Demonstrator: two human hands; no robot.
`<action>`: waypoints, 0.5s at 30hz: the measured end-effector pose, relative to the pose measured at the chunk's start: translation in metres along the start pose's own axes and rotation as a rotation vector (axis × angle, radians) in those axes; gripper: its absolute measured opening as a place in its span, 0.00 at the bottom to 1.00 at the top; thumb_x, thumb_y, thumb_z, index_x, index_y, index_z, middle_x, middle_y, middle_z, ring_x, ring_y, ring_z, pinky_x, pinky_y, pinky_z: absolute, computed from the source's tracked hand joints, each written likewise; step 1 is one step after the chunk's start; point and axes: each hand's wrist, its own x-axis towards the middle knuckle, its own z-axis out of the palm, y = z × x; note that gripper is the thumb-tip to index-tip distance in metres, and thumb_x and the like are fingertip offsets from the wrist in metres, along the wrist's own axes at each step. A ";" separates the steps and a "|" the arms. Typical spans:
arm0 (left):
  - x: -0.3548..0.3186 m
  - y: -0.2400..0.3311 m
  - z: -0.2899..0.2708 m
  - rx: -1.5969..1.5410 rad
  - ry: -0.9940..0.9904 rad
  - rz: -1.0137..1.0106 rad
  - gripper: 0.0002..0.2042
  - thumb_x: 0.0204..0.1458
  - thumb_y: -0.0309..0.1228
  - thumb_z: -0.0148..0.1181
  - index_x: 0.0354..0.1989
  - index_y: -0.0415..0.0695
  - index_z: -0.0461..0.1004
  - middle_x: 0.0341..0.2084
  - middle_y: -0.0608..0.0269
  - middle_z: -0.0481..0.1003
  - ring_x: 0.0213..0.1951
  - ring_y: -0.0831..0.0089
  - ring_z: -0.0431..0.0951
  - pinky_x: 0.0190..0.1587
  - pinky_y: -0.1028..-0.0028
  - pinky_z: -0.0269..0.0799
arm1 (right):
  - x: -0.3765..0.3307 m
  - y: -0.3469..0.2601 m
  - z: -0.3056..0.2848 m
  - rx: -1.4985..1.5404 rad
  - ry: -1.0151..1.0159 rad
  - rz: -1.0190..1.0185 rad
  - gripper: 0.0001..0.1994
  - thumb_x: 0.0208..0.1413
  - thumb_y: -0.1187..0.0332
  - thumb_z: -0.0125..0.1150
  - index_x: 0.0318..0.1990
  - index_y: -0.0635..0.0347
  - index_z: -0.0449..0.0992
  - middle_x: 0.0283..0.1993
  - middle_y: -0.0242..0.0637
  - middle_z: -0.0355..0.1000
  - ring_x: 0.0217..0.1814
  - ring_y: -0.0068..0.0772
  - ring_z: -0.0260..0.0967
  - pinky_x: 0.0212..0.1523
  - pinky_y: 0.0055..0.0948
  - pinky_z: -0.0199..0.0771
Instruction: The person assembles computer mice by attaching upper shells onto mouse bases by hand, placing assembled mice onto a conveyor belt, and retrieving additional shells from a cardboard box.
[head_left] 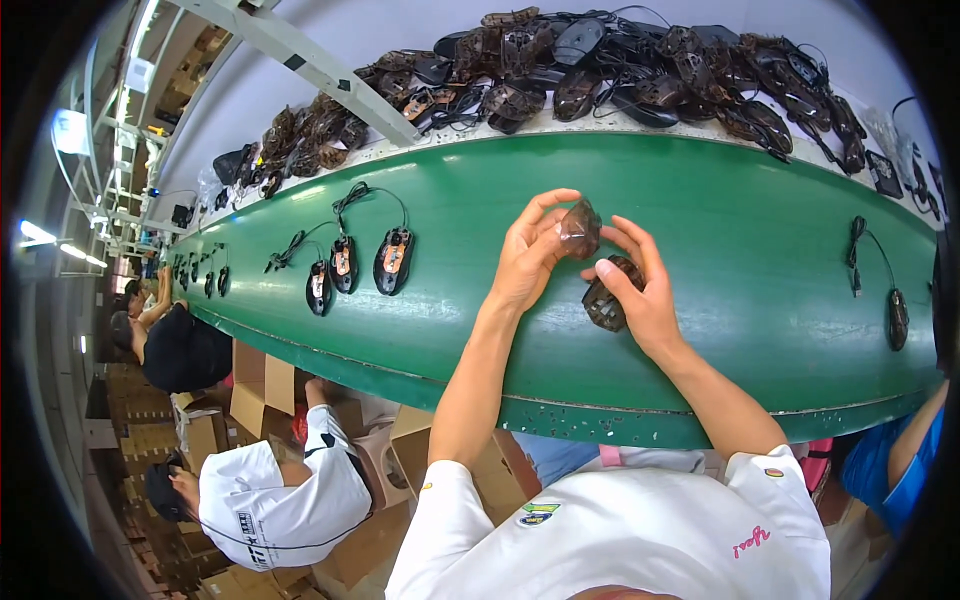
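Over the green belt, my left hand (528,258) is closed on a translucent brown mouse shell (580,232), held up between thumb and fingers. Just to its right and a little nearer, my right hand (652,305) grips a second dark, see-through mouse shell (606,308), with the thumb on top and openwork structure showing. The two shells are close to each other; whether they touch I cannot tell. Some of my fingers are hidden behind the parts. To the left on the belt lie opened computer mice, the nearest to me being a black one (394,264) with its cable stretched out behind.
A long green conveyor belt (480,350) runs across in front of me. Mouse shells and cabled mice (580,90) are heaped on the ledge behind it. A corded mouse (897,322) lies at far right. A person in a white shirt (280,495) sits left, near cardboard boxes (262,390).
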 end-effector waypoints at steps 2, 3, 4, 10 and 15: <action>-0.001 0.004 0.001 0.018 0.003 0.003 0.19 0.57 0.27 0.61 0.57 0.41 0.72 0.45 0.56 0.79 0.43 0.73 0.79 0.46 0.76 0.76 | 0.000 -0.006 0.002 0.120 0.002 0.074 0.29 0.65 0.69 0.57 0.72 0.59 0.57 0.65 0.50 0.65 0.47 0.35 0.76 0.51 0.29 0.77; -0.002 0.005 0.000 0.028 0.007 0.005 0.20 0.57 0.26 0.62 0.58 0.41 0.72 0.45 0.56 0.79 0.43 0.73 0.79 0.46 0.76 0.76 | 0.000 -0.008 0.004 0.180 0.001 0.112 0.28 0.66 0.68 0.56 0.72 0.59 0.57 0.65 0.50 0.66 0.47 0.35 0.76 0.51 0.29 0.77; -0.004 0.005 -0.002 0.091 -0.005 -0.017 0.18 0.56 0.24 0.62 0.56 0.41 0.73 0.45 0.57 0.79 0.43 0.73 0.79 0.46 0.77 0.75 | 0.000 -0.011 0.005 0.185 -0.016 0.118 0.28 0.66 0.68 0.56 0.72 0.59 0.57 0.65 0.50 0.66 0.47 0.35 0.76 0.51 0.29 0.77; -0.006 -0.002 -0.004 0.250 -0.069 -0.066 0.13 0.54 0.19 0.62 0.48 0.39 0.79 0.42 0.61 0.80 0.42 0.75 0.77 0.48 0.78 0.73 | 0.004 -0.012 -0.004 0.243 -0.042 0.149 0.28 0.66 0.68 0.57 0.71 0.60 0.58 0.59 0.47 0.70 0.44 0.33 0.76 0.49 0.28 0.75; -0.005 0.001 0.000 0.228 -0.057 -0.087 0.09 0.56 0.19 0.62 0.45 0.38 0.80 0.39 0.62 0.81 0.41 0.76 0.78 0.50 0.77 0.74 | 0.004 -0.005 -0.004 0.160 -0.044 0.097 0.28 0.66 0.68 0.57 0.71 0.60 0.58 0.59 0.46 0.71 0.45 0.33 0.76 0.48 0.28 0.75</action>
